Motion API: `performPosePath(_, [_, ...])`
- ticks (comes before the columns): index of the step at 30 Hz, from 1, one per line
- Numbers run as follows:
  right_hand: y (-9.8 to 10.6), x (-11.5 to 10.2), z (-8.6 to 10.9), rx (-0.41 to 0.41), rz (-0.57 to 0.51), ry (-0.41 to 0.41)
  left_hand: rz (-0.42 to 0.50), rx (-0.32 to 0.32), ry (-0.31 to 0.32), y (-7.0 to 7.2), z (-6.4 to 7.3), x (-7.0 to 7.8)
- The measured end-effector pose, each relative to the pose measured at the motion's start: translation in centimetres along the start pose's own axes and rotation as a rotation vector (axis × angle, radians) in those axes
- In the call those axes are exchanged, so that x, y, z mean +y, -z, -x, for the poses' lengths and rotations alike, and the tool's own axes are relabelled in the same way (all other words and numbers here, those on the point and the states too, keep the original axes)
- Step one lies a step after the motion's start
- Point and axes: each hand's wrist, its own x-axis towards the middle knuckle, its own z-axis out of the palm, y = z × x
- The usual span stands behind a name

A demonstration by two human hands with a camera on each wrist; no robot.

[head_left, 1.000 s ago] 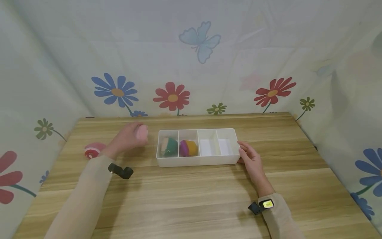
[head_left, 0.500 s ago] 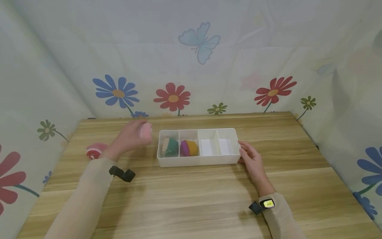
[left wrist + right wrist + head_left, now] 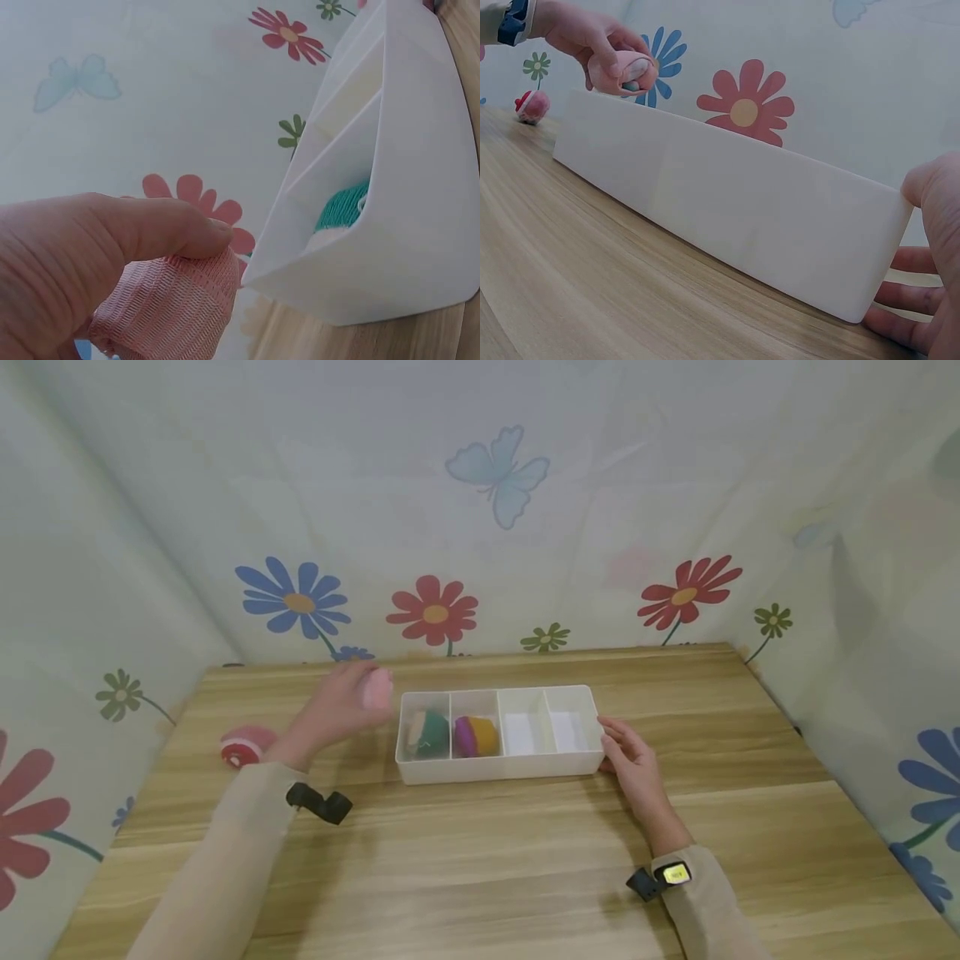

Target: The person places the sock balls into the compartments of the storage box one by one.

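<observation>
A rolled pink knit sock (image 3: 377, 690) is pinched in my left hand (image 3: 333, 708), raised just left of the white divided box (image 3: 498, 767). In the left wrist view, the thumb lies over the ribbed fabric of the sock (image 3: 176, 307). My right hand (image 3: 633, 764) rests against the box's right end, with the thumb at its top corner in the right wrist view. The leftmost compartment holds a green and beige roll (image 3: 429, 733). Beside it sits a purple and yellow roll (image 3: 477, 737). The two right compartments show bare floors.
A pink and red rolled bundle (image 3: 247, 745) lies on the wooden table (image 3: 480, 868), left of the box and close to my left forearm. A flower-printed curtain (image 3: 585, 527) stands behind the table and along both sides.
My left hand has moved slightly right with the pink sock, closer to the box. The right hand stays at the box's end, and the head view has tilted a little.
</observation>
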Motion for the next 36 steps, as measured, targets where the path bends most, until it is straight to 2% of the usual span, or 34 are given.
performPosePath(8, [-0.1,0.0,0.0,-0.005,-0.011,-0.001,0.013,0.008,0.019,-0.4,0.0,1.4])
performPosePath(17, [-0.2,0.0,0.0,-0.008,-0.012,0.011,0.037,0.021,0.01,-1.3,-0.1,2.3])
performPosePath(25, [-0.2,0.0,0.0,-0.008,-0.012,0.013,0.084,0.011,0.016,-1.7,0.1,3.7])
performPosePath(36, [-0.1,0.1,0.0,-0.006,-0.013,0.011,0.105,-0.023,0.022,-2.7,-0.1,4.7])
